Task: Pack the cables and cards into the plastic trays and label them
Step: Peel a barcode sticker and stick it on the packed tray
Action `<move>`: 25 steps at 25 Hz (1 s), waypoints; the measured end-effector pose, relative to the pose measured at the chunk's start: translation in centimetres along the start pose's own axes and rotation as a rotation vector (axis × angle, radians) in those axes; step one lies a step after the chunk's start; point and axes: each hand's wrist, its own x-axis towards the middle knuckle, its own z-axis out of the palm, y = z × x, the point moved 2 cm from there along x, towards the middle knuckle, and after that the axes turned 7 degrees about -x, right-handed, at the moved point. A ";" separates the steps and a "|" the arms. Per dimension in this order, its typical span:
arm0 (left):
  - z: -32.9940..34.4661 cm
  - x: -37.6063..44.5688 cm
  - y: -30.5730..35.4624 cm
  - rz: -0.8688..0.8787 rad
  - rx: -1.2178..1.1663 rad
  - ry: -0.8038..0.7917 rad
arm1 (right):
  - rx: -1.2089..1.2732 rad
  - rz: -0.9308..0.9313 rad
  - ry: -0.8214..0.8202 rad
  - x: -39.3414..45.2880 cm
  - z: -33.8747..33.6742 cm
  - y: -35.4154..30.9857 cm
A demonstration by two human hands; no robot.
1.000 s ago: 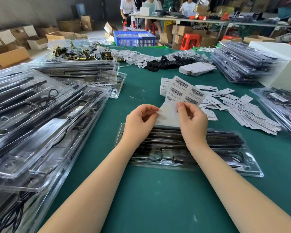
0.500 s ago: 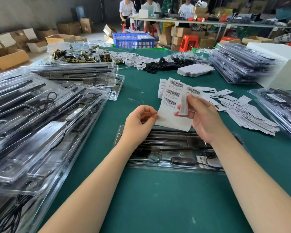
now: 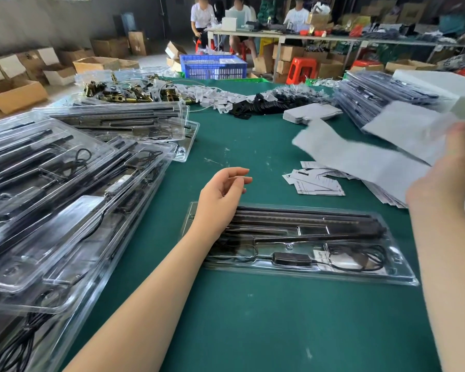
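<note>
Right hand [image 3: 451,170] swung right gripping label sheet [image 3: 360,159] | left hand [image 3: 223,194] relaxed | green table [image 3: 253,318]

Bench [image 3: 253,318]: matt green cloth, lightly scuffed. Tray [image 3: 403,275] at bench centre: clear glossy plastic; black matt cable [image 3: 360,260] inside. Cards [image 3: 317,183] behind tray: white matt paper. Fittings [image 3: 113,92] at bench's far-left: shiny brass-coloured metal.

Head-worn view, forward-down, close over table [image 3: 253,318]
</note>
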 end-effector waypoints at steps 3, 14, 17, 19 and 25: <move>0.0 -0.2 0.0 0.001 -0.006 0.036 | -0.111 0.120 0.017 0.3 -0.2 0.0; 1.4 -1.5 1.1 -0.041 0.946 -0.853 | -0.463 0.179 -0.046 0.1 -0.2 1.2; 1.8 -1.2 0.6 0.070 0.992 -0.700 | -0.480 0.228 -0.034 0.3 -0.5 1.0; 1.8 -0.9 0.1 0.121 1.058 -0.562 | -0.483 0.234 -0.028 0.0 -0.3 1.0; 2.6 -0.6 -1.6 0.282 1.081 -0.223 | -0.466 0.216 -0.077 -0.9 1.1 1.5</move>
